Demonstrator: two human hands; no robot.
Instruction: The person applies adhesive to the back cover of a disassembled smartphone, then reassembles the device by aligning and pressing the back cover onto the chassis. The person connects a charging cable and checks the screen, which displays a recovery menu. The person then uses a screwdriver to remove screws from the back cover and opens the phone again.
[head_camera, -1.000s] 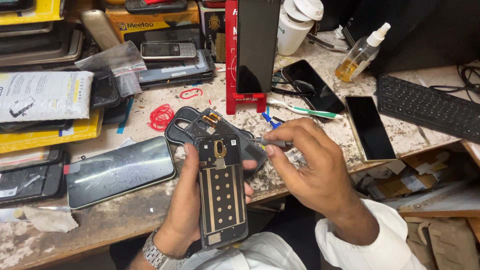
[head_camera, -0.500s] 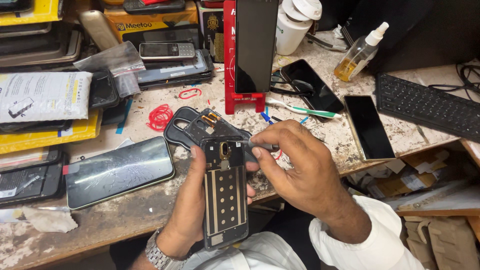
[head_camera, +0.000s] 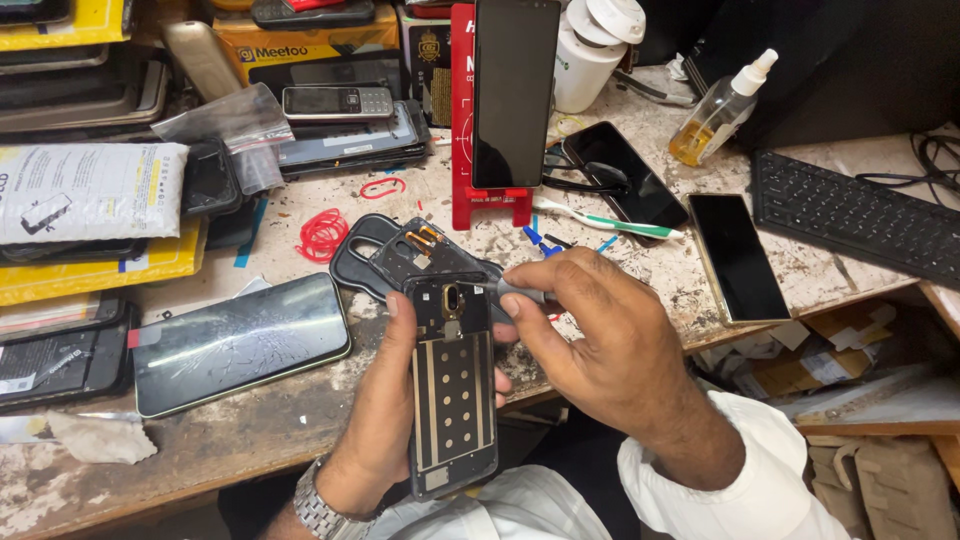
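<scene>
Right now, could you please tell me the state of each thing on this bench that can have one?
Opened phone: back off, insides exposed, held upright in the left hand.
Small tool: pinched in the right hand, tip at the phone's top.
Phone with cracked glass: lying flat, screen dark.
Phone on red stand: upright, screen dark.
Spray bottle: capped, partly filled with yellowish liquid.
Two phones by the keyboard: flat, screens dark.
</scene>
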